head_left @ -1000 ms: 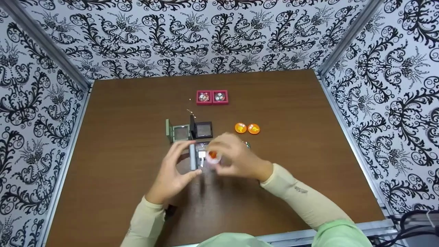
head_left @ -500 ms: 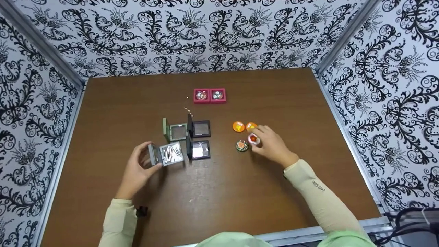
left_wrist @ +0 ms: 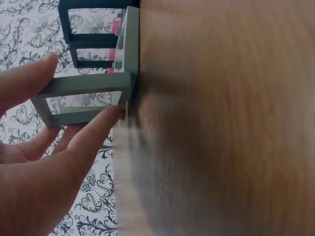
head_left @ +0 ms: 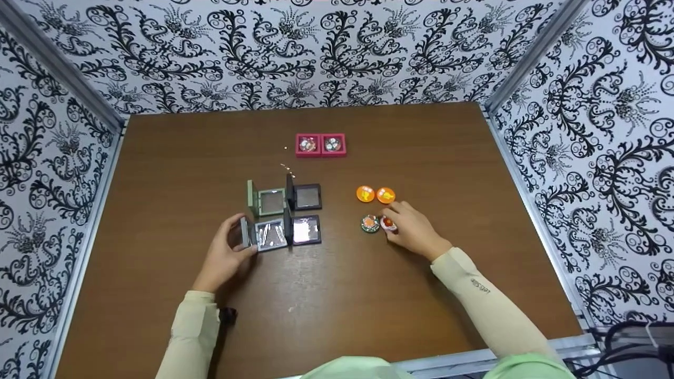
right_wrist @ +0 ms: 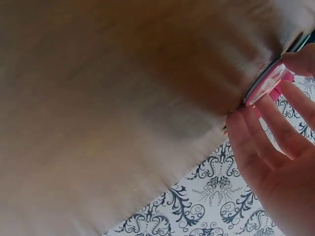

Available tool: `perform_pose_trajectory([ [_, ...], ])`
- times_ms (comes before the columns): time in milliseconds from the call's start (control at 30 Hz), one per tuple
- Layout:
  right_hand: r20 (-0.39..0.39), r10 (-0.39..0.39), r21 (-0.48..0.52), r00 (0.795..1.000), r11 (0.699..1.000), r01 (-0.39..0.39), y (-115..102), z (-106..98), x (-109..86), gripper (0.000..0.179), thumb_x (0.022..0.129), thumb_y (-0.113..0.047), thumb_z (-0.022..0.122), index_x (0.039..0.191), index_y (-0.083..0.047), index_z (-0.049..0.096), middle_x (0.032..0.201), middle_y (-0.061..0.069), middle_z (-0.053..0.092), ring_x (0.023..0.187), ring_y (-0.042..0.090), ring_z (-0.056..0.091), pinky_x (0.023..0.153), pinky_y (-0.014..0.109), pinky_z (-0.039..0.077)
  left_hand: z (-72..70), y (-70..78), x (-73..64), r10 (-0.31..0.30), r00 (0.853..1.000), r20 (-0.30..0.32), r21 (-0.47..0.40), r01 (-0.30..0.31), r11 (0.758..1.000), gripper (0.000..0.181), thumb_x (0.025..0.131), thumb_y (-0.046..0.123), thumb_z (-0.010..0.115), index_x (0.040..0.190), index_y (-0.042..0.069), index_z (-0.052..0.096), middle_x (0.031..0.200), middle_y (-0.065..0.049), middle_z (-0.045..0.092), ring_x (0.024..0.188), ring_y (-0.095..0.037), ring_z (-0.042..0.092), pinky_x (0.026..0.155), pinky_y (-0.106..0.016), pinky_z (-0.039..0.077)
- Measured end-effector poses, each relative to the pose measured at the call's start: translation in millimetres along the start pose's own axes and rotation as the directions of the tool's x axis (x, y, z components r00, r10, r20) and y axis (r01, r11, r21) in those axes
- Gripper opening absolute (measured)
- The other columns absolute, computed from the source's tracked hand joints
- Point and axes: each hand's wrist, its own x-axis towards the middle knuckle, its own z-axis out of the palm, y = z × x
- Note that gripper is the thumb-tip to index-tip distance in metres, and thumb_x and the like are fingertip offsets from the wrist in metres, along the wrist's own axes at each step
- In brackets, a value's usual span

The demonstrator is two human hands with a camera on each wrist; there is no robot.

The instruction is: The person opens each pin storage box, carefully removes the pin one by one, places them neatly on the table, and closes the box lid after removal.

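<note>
My left hand (head_left: 222,255) grips the upright lid of a grey hinged display frame (head_left: 261,249) at the table's middle left. In the left wrist view, thumb and fingers lie on both sides of that frame's lid (left_wrist: 88,82). The base lies flat, silvery glints on its clear film. My right hand (head_left: 415,230) holds a round white-rimmed badge with a red centre (head_left: 388,223) at the table. In the right wrist view its pink edge (right_wrist: 268,84) shows between thumb and fingers. Right beside it lies a green-rimmed badge with an orange centre (head_left: 369,223).
A green frame (head_left: 271,202) and two black frames, one behind (head_left: 307,197) and one in front (head_left: 306,230), stand opened by the grey one. Two orange badges (head_left: 365,193) lie behind my right hand. Pink boxes (head_left: 320,145) sit farther back, gold bits (head_left: 287,168) nearby.
Both hands have moved apart from the middle. The grey frame went left, then slightly back right beside the black frame. The red-centred badge went right and down beside the green-rimmed one.
</note>
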Motion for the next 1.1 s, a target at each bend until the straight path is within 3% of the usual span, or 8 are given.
perform_pose_trajectory([
  [167, -0.085, -0.044, 0.049, 0.995, 0.998, 0.049, -1.1, -3.1, 24.2, 0.026, 0.090, -0.006, 0.082, 0.114, -0.005, 0.075, 0.116, 0.011, 0.068, 0.096, 0.030, 0.061, 0.078, 0.048, 0.058, -6.7, 0.5, -1.3, 0.002, 1.000, -0.007, 0.018, -0.002, 1.000, 0.082, 0.093, -0.014, 0.075, 0.163, 0.005, 0.039, 0.164, -0.021, 0.042, 0.150, -0.039, 0.042, 0.112, -0.060, 0.047],
  [367, -0.236, -0.065, 0.207, 0.970, 0.971, 0.116, -0.7, -11.1, 98.1, 0.025, 0.090, 0.003, 0.081, 0.114, 0.005, 0.072, 0.112, 0.022, 0.067, 0.099, 0.038, 0.066, 0.088, 0.053, 0.057, -10.1, 2.3, -8.0, 0.028, 0.998, -0.056, 0.013, -0.027, 1.000, 0.089, 0.093, -0.009, 0.079, 0.167, 0.010, 0.034, 0.165, -0.017, 0.040, 0.150, -0.036, 0.041, 0.112, -0.061, 0.047],
  [467, -0.188, -0.004, 0.261, 0.982, 0.964, 0.054, 2.4, -10.5, 142.5, 0.037, 0.092, 0.000, 0.082, 0.127, 0.006, 0.070, 0.124, 0.025, 0.065, 0.114, 0.041, 0.064, 0.102, 0.053, 0.053, -8.3, 1.3, -16.8, 0.059, 0.994, -0.096, 0.007, -0.058, 0.998, 0.090, 0.093, -0.007, 0.081, 0.168, 0.011, 0.033, 0.165, -0.017, 0.036, 0.151, -0.037, 0.038, 0.113, -0.059, 0.047],
  [567, -0.084, 0.085, 0.259, 0.993, 0.964, -0.060, 10.2, -3.9, 179.7, 0.051, 0.094, -0.006, 0.082, 0.141, 0.003, 0.064, 0.141, 0.023, 0.057, 0.131, 0.042, 0.055, 0.116, 0.053, 0.044, -5.4, 0.0, -31.2, 0.094, 0.985, -0.143, 0.007, -0.094, 0.996, 0.089, 0.093, -0.006, 0.082, 0.167, 0.010, 0.035, 0.165, -0.018, 0.032, 0.153, -0.041, 0.036, 0.116, -0.059, 0.044],
  [667, -0.003, 0.161, 0.231, 0.987, 0.960, -0.156, 24.3, 5.0, 205.4, 0.067, 0.093, -0.011, 0.085, 0.153, -0.004, 0.056, 0.157, 0.023, 0.045, 0.142, 0.046, 0.044, 0.122, 0.054, 0.038, -3.3, -0.6, -50.0, 0.106, 0.977, -0.184, 0.022, -0.103, 0.994, 0.088, 0.094, -0.006, 0.081, 0.167, 0.010, 0.035, 0.168, -0.016, 0.029, 0.153, -0.045, 0.036, 0.118, -0.061, 0.041],
  [767, 0.054, 0.197, 0.221, 0.979, 0.954, -0.204, 37.6, 11.7, 225.1, 0.080, 0.091, -0.015, 0.088, 0.161, -0.009, 0.048, 0.167, 0.025, 0.035, 0.145, 0.049, 0.038, 0.123, 0.055, 0.034, -7.8, -0.7, -71.0, 0.101, 0.968, -0.229, 0.045, -0.094, 0.995, 0.089, 0.093, -0.007, 0.082, 0.167, 0.011, 0.036, 0.169, -0.012, 0.028, 0.153, -0.045, 0.035, 0.118, -0.059, 0.042],
  [933, 0.126, 0.180, 0.186, 0.976, 0.962, -0.202, 42.2, 18.9, 248.2, 0.085, 0.092, -0.015, 0.086, 0.164, -0.009, 0.042, 0.164, 0.025, 0.041, 0.142, 0.050, 0.042, 0.122, 0.054, 0.034, -23.1, -1.2, -100.9, 0.096, 0.947, -0.306, 0.077, -0.076, 0.994, 0.088, 0.092, -0.007, 0.083, 0.166, 0.010, 0.038, 0.167, -0.011, 0.032, 0.153, -0.042, 0.036, 0.116, -0.052, 0.044],
  [1100, 0.111, 0.162, 0.196, 0.980, 0.964, -0.182, 41.1, 19.0, 237.7, 0.078, 0.090, -0.012, 0.087, 0.158, -0.005, 0.049, 0.150, 0.026, 0.053, 0.135, 0.046, 0.048, 0.119, 0.054, 0.038, -19.6, 2.5, -110.1, 0.113, 0.933, -0.342, 0.085, -0.090, 0.992, 0.082, 0.093, -0.008, 0.081, 0.163, 0.009, 0.042, 0.164, -0.010, 0.037, 0.150, -0.036, 0.041, 0.115, -0.046, 0.046],
])
